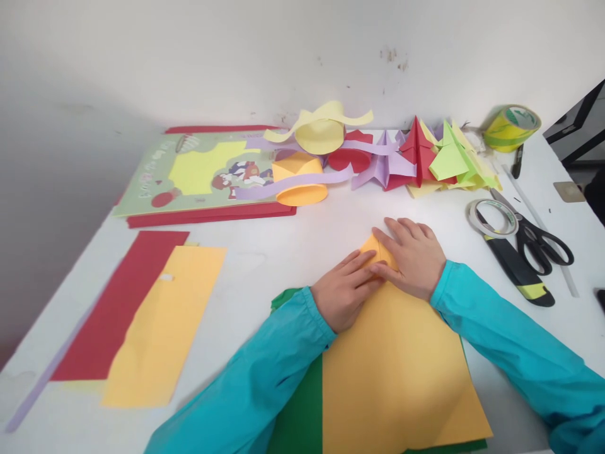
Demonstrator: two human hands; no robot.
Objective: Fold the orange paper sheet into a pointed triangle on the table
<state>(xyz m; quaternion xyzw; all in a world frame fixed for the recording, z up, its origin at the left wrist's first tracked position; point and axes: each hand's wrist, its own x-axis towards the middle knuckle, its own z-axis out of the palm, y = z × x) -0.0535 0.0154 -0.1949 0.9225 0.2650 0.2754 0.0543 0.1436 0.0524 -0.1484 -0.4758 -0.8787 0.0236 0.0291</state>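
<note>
A large sheet of orange paper [397, 372] lies in front of me, its far end folded to a point. My left hand [344, 291] rests on the left side of that end, fingers extended flat over the fold. From the right, my right hand [413, 260] presses on the same end with its fingers spread. Part of the folded tip [373, 244] shows between the fingers; the rest is covered by them. Beneath the orange sheet is green paper [302, 397], showing along its left side and lower edge.
Red paper [113, 315] and an orange strip [165, 328] lie at left. Behind are a decorated green sheet [189, 189], curled paper pieces [302, 189] and folded paper planes [416, 151]. Right are scissors [539, 243], a cutter [517, 271], clear tape [513, 221] and yellow tape [501, 129].
</note>
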